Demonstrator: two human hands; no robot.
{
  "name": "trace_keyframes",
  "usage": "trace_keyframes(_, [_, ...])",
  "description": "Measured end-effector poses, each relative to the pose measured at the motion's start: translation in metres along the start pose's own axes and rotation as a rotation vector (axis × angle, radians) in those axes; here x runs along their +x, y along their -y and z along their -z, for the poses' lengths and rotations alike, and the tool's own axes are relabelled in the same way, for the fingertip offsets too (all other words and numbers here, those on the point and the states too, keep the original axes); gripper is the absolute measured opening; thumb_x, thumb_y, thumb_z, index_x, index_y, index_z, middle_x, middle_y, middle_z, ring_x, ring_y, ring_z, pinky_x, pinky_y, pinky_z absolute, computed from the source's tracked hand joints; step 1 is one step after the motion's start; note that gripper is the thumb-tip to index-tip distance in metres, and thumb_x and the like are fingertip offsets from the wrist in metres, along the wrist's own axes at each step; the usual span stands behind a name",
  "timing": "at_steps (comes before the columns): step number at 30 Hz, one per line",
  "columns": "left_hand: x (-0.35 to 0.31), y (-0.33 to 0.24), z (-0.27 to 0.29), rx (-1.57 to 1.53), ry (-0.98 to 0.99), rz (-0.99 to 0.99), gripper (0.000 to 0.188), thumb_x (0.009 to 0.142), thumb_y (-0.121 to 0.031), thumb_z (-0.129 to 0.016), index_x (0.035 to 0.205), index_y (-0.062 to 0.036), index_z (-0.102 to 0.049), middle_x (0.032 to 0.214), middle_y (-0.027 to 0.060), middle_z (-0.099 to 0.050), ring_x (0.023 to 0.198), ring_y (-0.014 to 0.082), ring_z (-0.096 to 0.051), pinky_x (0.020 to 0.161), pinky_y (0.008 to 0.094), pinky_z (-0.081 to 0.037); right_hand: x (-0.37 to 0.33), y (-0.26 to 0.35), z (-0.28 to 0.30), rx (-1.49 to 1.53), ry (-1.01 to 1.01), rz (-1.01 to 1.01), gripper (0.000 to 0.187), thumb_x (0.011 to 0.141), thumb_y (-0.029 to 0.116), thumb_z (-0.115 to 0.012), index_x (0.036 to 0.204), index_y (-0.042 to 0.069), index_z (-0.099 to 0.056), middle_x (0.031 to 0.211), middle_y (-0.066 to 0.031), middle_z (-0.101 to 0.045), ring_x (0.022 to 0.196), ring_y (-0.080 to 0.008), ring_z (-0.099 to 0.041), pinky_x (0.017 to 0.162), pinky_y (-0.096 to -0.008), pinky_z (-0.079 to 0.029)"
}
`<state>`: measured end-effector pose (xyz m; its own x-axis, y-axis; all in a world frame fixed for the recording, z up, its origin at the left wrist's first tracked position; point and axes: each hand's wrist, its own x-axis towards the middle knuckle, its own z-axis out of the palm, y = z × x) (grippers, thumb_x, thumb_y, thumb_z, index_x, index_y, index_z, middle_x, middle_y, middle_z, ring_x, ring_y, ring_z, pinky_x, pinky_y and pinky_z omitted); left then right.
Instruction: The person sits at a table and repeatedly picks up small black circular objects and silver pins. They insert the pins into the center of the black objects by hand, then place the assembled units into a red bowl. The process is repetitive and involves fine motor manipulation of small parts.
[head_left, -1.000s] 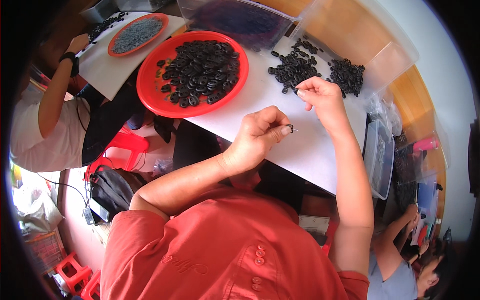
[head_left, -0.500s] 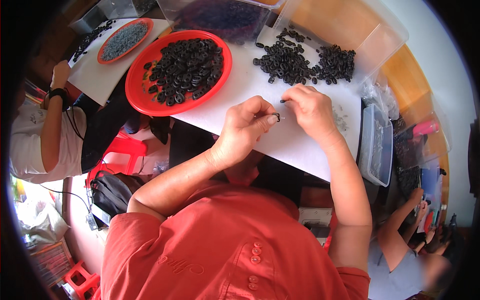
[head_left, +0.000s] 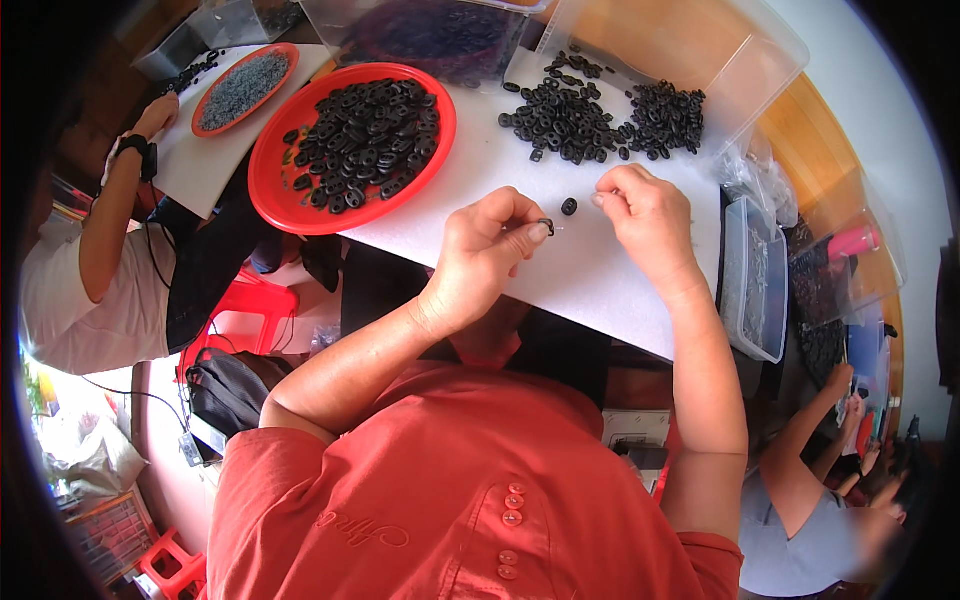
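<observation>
My left hand (head_left: pixel 490 245) pinches a small black part (head_left: pixel 546 227) between thumb and forefinger, above the front of the white tabletop (head_left: pixel 480 150). A thin, pale pin-like piece sticks out of that part toward the right. One loose black oval piece with holes (head_left: pixel 569 206) lies between my two hands. Just right of it, the thumb and fingertips of my right hand (head_left: pixel 648 215) are pressed together. A tiny pale spot shows at those fingertips, but I cannot make out whether they hold anything.
At left stands a red tray (head_left: pixel 262 175) heaped with black two-holed pieces. Smaller black pieces (head_left: pixel 565 120) lie in heaps at the back. A clear bin (head_left: pixel 735 290) of small clear parts is at right. Two other people work nearby, left and lower right.
My right hand has moved right, away from my left hand. The black piece that was at its fingertips now lies apart from them. My left hand keeps its pinch.
</observation>
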<state>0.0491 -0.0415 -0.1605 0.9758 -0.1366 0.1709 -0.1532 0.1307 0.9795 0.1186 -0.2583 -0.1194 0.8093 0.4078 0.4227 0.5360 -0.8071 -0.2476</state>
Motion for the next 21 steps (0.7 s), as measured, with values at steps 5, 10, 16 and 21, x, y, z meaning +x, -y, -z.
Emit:
trace_keyframes(5, [0.0, -0.002, 0.0, -0.018, -0.026, 0.004, 0.006, 0.098, -0.007, -0.064, 0.095, -0.0025, -0.063, 0.08, -0.0007, -0.06, 0.067, 0.0055, -0.053, 0.058, 0.0209, -0.045, -0.001, 0.022, -0.01, -0.257, 0.071, 0.071, 0.014, 0.085, 0.019, -0.07, 0.082, 0.006, -0.067, 0.087, -0.0096, -0.069, 0.081, -0.029, -0.069, 0.069, -0.0424, -0.056])
trace_keyframes(10, [0.001, -0.001, -0.001, -0.078, -0.057, 0.021, 0.006, 0.098, -0.007, -0.064, 0.096, -0.0012, -0.064, 0.08, 0.0011, -0.062, 0.065, 0.007, -0.054, 0.056, 0.0218, -0.045, 0.002, 0.037, -0.015, -0.33, 0.095, 0.11, 0.015, 0.085, 0.019, -0.071, 0.085, 0.004, -0.067, 0.091, -0.0114, -0.068, 0.089, -0.0302, -0.068, 0.071, -0.0437, -0.056])
trace_keyframes(16, [0.003, -0.005, -0.002, -0.151, -0.092, 0.059, 0.007, 0.097, -0.006, -0.063, 0.095, 0.0005, -0.062, 0.077, 0.0013, -0.06, 0.063, 0.0071, -0.054, 0.054, 0.0227, -0.045, 0.002, 0.042, -0.022, -0.244, 0.077, 0.127, 0.012, 0.081, 0.014, -0.072, 0.083, 0.005, -0.064, 0.088, -0.0096, -0.066, 0.088, -0.0293, -0.068, 0.07, -0.0418, -0.056])
trace_keyframes(21, [0.006, -0.005, -0.003, -0.201, -0.12, 0.086, 0.008, 0.097, -0.006, -0.063, 0.095, 0.0012, -0.062, 0.078, 0.0023, -0.06, 0.062, 0.0076, -0.054, 0.053, 0.0232, -0.045, -0.003, 0.037, -0.03, -0.009, -0.081, 0.17, 0.01, 0.08, 0.006, -0.072, 0.085, 0.004, -0.063, 0.083, -0.0084, -0.066, 0.08, -0.0248, -0.067, 0.066, -0.0379, -0.055])
